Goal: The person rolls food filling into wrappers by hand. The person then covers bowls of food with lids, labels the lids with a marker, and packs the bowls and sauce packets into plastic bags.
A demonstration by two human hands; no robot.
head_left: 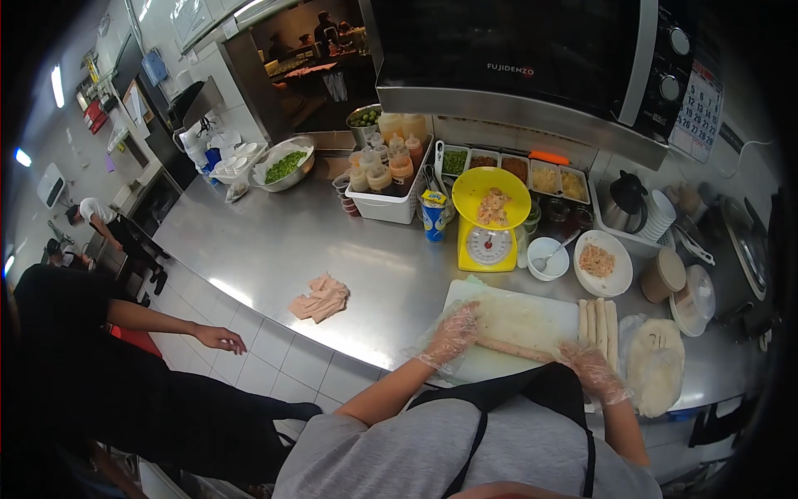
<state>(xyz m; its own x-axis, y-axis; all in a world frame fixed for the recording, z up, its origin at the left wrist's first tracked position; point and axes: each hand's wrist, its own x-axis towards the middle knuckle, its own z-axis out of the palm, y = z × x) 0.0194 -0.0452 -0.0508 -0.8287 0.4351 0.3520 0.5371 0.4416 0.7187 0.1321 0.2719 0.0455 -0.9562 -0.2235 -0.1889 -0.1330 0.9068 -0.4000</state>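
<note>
A long thin roll (514,349) lies across the white cutting board (540,303), near its front edge. At the roll's left end is my left hand (455,333) in a clear plastic glove, its fingers bent. My right hand (588,370), gloved too, is at the other end with its fingers over the roll. Whether the fingers grip the roll or only rest on it is hard to tell. Several finished pale rolls (598,324) lie side by side at the board's right. Beside them, a stack of pale round wrappers (657,362) lies partly under plastic.
A yellow scale (488,245) with filling stands behind the board, beside a small white bowl (549,258) with a spoon and a bowl of filling (605,262). A crumpled cloth (321,298) lies left. A co-worker's hand (220,338) hangs near the counter's left edge.
</note>
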